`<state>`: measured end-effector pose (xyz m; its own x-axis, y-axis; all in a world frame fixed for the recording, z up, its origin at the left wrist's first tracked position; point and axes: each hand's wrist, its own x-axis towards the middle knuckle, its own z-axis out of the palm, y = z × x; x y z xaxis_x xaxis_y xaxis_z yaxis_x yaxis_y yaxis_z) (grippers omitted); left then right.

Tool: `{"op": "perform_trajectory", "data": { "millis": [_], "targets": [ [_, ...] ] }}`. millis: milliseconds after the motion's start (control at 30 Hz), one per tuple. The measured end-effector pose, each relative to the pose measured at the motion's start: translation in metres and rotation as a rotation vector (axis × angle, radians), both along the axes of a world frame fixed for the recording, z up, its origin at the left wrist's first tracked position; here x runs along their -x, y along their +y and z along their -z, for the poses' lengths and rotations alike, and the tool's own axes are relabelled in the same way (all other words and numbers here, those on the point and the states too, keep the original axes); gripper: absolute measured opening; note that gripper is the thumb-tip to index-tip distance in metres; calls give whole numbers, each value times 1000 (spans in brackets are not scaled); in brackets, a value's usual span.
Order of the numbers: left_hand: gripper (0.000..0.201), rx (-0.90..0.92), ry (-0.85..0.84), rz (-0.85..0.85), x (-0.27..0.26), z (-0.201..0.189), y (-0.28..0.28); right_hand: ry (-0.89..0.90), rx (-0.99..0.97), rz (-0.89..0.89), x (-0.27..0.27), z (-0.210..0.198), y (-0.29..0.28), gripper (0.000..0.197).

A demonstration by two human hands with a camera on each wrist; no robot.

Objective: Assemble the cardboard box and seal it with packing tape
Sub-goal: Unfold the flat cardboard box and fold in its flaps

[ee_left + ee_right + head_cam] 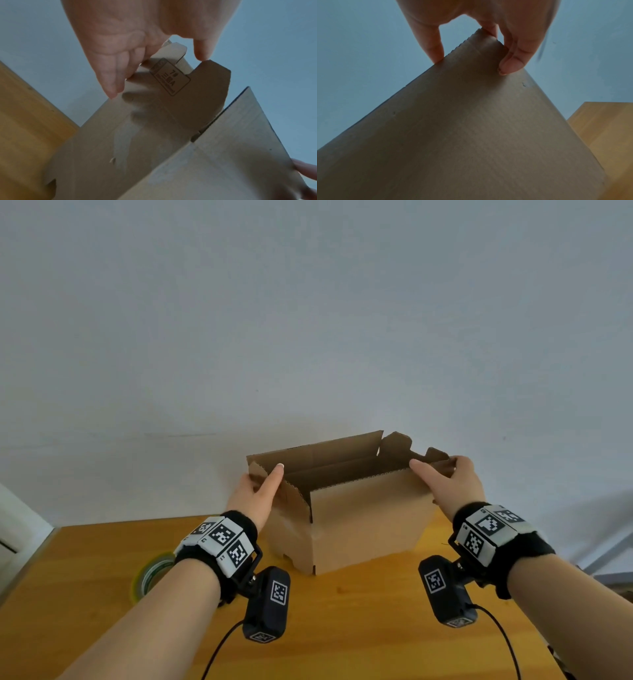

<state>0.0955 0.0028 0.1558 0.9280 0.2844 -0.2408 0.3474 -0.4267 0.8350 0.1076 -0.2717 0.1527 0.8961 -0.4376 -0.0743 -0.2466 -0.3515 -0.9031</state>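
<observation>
A brown cardboard box [366, 525] stands upright on the wooden table [342, 628], its top open and its flaps raised. My left hand [263, 477] grips the left side flap [180, 83], which bears a printed stamp: the fingers lie on its outer face and the thumb touches its top edge. My right hand [436, 470] grips the box's top right corner, with the thumb on the front wall's upper edge [453, 54] and the fingers curled round the right flap [442, 457]. A roll of packing tape [150, 575] lies on the table to the left, partly hidden by my left forearm.
A plain pale wall rises right behind the box. The table's left edge [30, 559] runs near a white object [13, 525]. Grey items [609, 549] stand off the right side. Cables from the wrist cameras trail toward the table's near edge.
</observation>
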Motion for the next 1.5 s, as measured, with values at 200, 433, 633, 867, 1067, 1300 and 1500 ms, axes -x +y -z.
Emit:
{"op": "perform_trajectory", "data": {
  "millis": [200, 433, 633, 867, 1067, 1300, 1500],
  "targets": [
    [78, 112, 19, 96, 5, -7, -12, 68, 105, -50, 0, 0, 2, 69],
    [72, 31, 36, 125, 6, 3, -19, 34, 97, -125, 5, -1, 15, 41],
    [68, -192, -24, 114, 11, -5, -17, 29, 82, -141, 6, 1, 20, 48],
    [51, -283, 14, 87, -1, -12, -12, 18, 94, -136, 6, 4, 19, 44],
    [31, -220, -51, 87, -1, -24, -16, 26, 97, -139, 5, 5, 21, 52],
    [18, -176, -54, 45, -1, -28, -20, 25, 85, -167, 3, -1, 20, 54],
    [9, 11, 10, -6, 7, -32, -24, 16, 93, -192, 12, -6, 18, 41]
  ]
}}
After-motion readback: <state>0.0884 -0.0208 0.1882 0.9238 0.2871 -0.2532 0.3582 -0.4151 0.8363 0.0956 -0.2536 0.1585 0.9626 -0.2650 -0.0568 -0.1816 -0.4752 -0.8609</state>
